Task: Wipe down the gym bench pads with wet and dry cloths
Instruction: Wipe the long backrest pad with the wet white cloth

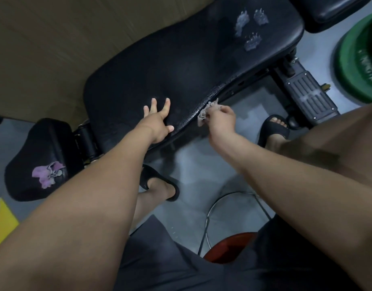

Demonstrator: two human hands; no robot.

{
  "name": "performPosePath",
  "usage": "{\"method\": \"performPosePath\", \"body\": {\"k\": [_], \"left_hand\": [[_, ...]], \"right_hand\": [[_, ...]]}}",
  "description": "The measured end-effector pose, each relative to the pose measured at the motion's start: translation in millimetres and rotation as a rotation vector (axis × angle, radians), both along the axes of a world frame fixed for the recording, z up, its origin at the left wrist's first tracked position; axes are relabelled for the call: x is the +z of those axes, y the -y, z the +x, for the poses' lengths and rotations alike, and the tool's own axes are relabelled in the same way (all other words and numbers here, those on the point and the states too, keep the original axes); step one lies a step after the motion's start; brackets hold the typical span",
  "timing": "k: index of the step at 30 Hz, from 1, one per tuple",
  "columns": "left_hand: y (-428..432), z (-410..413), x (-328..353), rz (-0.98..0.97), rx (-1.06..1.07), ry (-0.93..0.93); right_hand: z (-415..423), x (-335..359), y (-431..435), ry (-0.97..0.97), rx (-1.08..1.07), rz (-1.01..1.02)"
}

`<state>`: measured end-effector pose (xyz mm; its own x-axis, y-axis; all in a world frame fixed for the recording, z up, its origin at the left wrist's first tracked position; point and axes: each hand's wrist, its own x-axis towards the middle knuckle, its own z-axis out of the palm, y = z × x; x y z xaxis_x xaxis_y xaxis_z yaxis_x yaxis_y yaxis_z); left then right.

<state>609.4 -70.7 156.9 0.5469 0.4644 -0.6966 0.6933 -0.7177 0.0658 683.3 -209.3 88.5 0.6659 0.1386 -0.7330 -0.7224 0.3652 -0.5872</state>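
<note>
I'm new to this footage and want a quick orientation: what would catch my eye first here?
Both hands at the near edge of the long black pad: the left hand lies flat on it, the right hand grips a crumpled grey cloth against the rim. A pink cloth lies on the small pad at lower left; a green weight plate sits far right.

Rests left hand (157, 122) flat, fingers spread, on long pad (180, 66); pinches crumpled cloth (206, 112) in right hand (221, 120) at pad's near edge.
</note>
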Motion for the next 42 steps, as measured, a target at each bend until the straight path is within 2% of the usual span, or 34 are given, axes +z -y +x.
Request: {"method": "performPosePath", "body": {"k": [3, 7, 12, 14, 16, 20, 24, 29, 33, 35, 39, 42], "left_hand": [[0.5, 1.7, -0.3, 0.009, -0.005, 0.007], [-1.8, 1.9, -0.1, 0.012, -0.012, -0.001], [-2.3, 1.8, -2.3, 0.010, -0.011, -0.001], [-2.3, 1.4, -2.6, 0.011, -0.013, 0.000], [-1.9, 1.8, -2.5, 0.010, -0.011, 0.001], [-2.1, 1.8, -2.5, 0.015, -0.015, -0.010], [-0.7, 2.5, -2.4, 0.031, -0.014, -0.020], [-0.5, 3.6, -2.5, 0.033, -0.012, -0.021], [0.1, 3.4, -2.7, 0.025, -0.003, -0.017], [-0.4, 3.3, -2.8, 0.024, -0.004, -0.012], [-0.8, 4.4, -3.2, 0.023, -0.002, -0.018], [-0.8, 5.1, -3.4, 0.024, 0.002, -0.026]], "right_hand": [[-26.3, 3.7, -6.5, 0.069, 0.016, -0.043], [-66.6, -4.4, -13.6, 0.053, 0.253, -0.085], [-65.2, -9.3, -7.7, 0.260, 0.541, -0.316], [-58.4, -15.5, -4.0, 0.289, 0.538, -0.319], [-51.0, -12.6, -0.4, 0.229, 0.477, -0.258], [-36.6, -6.9, 2.0, 0.108, 0.230, -0.097], [-37.5, -3.9, 2.3, 0.109, 0.188, -0.047], [-49.2, -0.9, 3.0, 0.191, 0.336, -0.201], [-58.1, -8.0, 6.5, 0.446, 0.468, -0.359], [-54.8, -11.2, 10.5, 0.497, 0.493, -0.374], [-49.6, -20.1, 10.8, 0.529, 0.475, -0.384], [-51.1, -20.6, 9.4, 0.444, 0.450, -0.337]]}}
